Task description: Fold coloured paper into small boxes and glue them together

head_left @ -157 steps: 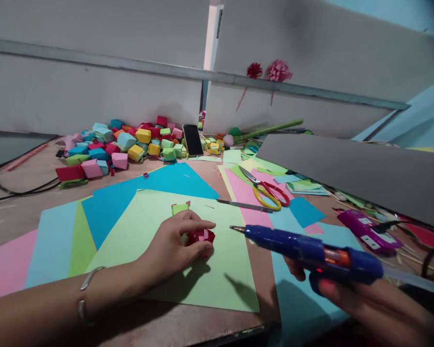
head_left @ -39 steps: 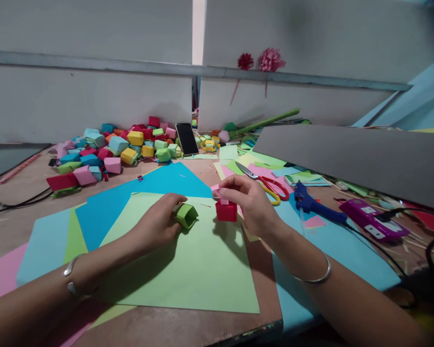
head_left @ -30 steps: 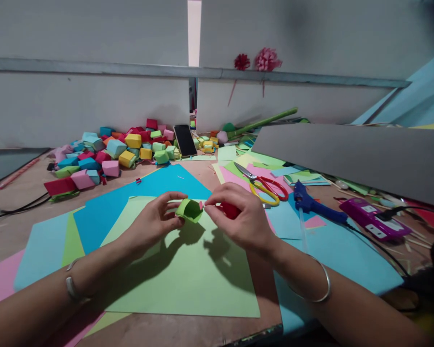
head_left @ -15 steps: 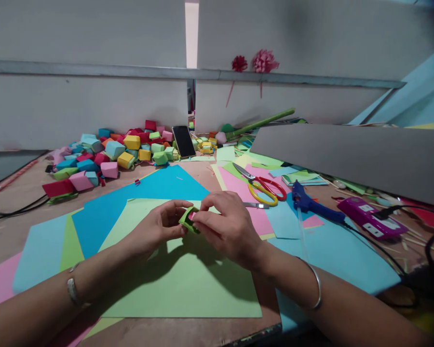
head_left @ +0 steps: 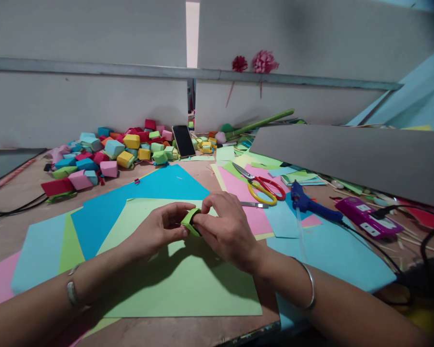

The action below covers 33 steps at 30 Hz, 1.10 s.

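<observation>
A small folded green paper piece (head_left: 190, 220), open on one side like a little box, is held between both hands above a pale green sheet (head_left: 188, 289). My left hand (head_left: 168, 222) grips its left edge between thumb and fingers. From the right, my right hand (head_left: 226, 224) is closed on the piece, with its fingertips at the opening; they hide part of it. Behind the hands lies a blue paper sheet (head_left: 144, 185). Scissors (head_left: 260, 184) with red and yellow handles rest on pink paper beyond my right hand.
Colourful paper boxes (head_left: 114, 149) are heaped at the back left, beside a phone (head_left: 183, 141). To the right are a blue glue gun (head_left: 313, 205), a purple power strip (head_left: 367, 217) with black cables, and a grey board (head_left: 350, 156). Two paper flowers (head_left: 264, 61) hang on the wall rail.
The green paper piece has turned slightly in my fingers, and the pink bit seen inside it is now out of sight. Both hands stay in nearly the same place.
</observation>
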### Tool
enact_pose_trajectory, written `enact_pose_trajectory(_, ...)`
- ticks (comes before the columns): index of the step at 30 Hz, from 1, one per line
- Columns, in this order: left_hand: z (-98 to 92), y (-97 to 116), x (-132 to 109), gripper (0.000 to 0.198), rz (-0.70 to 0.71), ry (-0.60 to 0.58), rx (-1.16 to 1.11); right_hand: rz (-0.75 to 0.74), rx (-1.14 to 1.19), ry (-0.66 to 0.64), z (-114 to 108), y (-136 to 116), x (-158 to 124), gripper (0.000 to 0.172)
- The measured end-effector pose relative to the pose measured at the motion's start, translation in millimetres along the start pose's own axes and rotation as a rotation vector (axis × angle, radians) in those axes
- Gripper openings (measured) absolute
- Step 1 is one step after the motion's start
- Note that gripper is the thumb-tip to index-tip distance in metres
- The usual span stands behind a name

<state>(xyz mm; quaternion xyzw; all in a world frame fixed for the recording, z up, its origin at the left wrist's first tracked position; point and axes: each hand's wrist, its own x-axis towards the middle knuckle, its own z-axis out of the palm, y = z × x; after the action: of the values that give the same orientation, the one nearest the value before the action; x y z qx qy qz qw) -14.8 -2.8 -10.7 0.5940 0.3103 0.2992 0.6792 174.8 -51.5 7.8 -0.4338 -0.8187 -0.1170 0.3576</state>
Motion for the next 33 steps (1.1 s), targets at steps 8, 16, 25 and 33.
enact_pose_trajectory(8,2.9,1.8,-5.0,0.053,-0.039,0.097,0.135,0.020,-0.119,-0.046,9.8,2.1,-4.4,0.030)
enact_pose_trajectory(16,6.2,6.7,-6.8,0.046,0.010,0.222,0.131,0.026,-0.156,-0.190,6.6,-2.5,-6.6,0.020)
enact_pose_trajectory(25,11.7,9.1,-6.1,0.065,0.013,0.376,-0.026,0.095,-0.095,-0.496,-5.3,-8.6,0.4,0.025)
enact_pose_trajectory(33,13.4,0.4,-6.5,0.065,0.026,0.355,-0.026,0.099,-0.103,-0.599,-3.3,-8.9,2.5,0.024)
